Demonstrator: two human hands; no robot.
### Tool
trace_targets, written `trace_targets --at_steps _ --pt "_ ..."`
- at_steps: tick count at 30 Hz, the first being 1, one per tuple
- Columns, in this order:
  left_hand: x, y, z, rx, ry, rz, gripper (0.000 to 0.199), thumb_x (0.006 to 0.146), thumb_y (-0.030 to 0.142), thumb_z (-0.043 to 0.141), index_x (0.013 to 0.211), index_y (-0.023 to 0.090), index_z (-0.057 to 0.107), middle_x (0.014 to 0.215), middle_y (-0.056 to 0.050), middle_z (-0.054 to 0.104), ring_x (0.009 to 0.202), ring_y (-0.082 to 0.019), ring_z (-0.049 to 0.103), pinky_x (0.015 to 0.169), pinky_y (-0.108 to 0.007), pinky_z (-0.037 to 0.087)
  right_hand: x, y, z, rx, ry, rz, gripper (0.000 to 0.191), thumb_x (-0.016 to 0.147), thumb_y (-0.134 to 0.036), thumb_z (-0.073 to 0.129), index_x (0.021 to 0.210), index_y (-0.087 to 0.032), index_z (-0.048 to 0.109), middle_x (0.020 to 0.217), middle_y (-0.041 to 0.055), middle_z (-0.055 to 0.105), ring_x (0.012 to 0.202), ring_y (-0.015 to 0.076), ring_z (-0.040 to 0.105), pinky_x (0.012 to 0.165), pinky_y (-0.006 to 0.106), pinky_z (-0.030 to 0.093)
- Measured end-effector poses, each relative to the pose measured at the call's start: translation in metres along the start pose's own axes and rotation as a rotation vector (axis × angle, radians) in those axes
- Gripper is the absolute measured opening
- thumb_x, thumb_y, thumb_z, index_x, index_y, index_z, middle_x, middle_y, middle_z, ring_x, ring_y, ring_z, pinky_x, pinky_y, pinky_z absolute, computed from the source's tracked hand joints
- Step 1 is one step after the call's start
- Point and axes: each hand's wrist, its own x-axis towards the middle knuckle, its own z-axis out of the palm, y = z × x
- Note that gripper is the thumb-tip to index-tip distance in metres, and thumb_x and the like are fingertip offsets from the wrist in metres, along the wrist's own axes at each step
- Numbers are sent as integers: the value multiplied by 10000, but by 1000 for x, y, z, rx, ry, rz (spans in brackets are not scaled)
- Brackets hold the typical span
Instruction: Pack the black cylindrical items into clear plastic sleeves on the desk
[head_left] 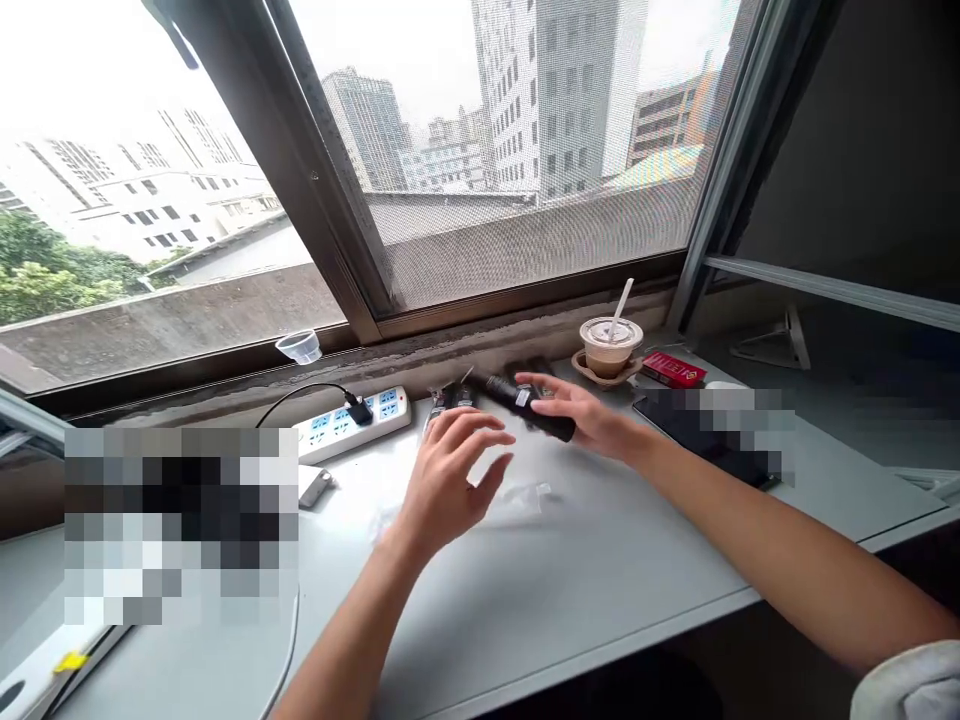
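My right hand point(589, 418) grips a black cylinder-shaped object point(556, 424) that has a small white label; its far end is thin and a little blurred, and its exact kind cannot be made out. Thumb and fingers lie along its near part. To the left, my left hand point(454, 475) hovers over the desk with fingers apart and nothing in them. Small dark packaged items point(459, 392) lie just beyond it, partly hidden by the fingers. A clear plastic wrapper point(529, 497) rests on the desk beneath the hands.
On the white desk point(525, 620) stand a power strip point(386, 408) with a black plug, and a lidded drink cup point(609, 350) with a straw. A red box point(673, 368) and a dark flat device point(697, 440) lie right. A clear plastic cup point(301, 347) sits by the window.
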Motion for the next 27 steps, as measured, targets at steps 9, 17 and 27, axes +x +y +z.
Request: trace_targets --at_steps 9,17,27 --pt "-12 -16 -17 -126 -629 -372 678 829 280 768 1469 338 554 1288 -58 680 1143 -278 656 959 -394 528 5 0 -5 -37 243 -57 1449 740 -310 914 1623 -344 -233 1141 69 644 1012 249 690 707 363 648" --pt "-12 -27 -25 -192 -490 -459 586 880 380 719 1447 327 584 1248 -59 706 1112 -263 654 940 -382 526 8 7 -14 -330 283 15 1483 634 -391 982 1663 -248 -76 952 49 631 692 183 632 483 255 549" --pt "-7 -14 -7 -474 -431 -480 668 883 512 736 1495 329 543 1444 -81 593 1180 -258 626 842 -321 559 10 10 -1 -414 427 -107 1372 630 -456 957 1653 -246 67 1376 194 579 948 262 706 649 311 609"
